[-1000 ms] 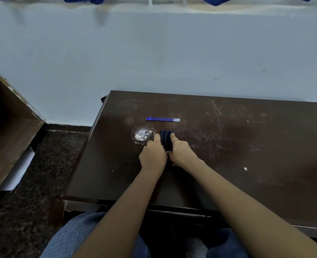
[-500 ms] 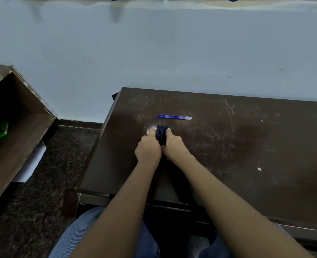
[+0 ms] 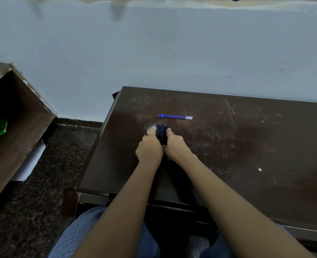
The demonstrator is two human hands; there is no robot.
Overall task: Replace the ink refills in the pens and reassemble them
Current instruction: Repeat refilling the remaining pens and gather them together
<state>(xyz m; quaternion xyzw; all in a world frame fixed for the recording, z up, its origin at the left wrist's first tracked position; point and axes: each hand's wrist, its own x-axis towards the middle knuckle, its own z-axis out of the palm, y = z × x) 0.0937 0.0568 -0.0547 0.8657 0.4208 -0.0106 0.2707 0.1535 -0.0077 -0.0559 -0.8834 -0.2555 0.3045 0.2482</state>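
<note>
We see a bundle of dark blue-black plastic pens [image 3: 161, 134] lying on the scratched dark brown wooden table [image 3: 247, 155], squeezed between our two hands. Our left hand [image 3: 149, 147] presses its curled fingers against the bundle's left side, and our right hand [image 3: 174, 144] clasps the right side, thumb along the top. Just beyond lie thin blue ink refills [image 3: 174, 116], side by side, apart from the pens. A whitish scuffed patch [image 3: 150, 127] shows beside our left fingertips.
</note>
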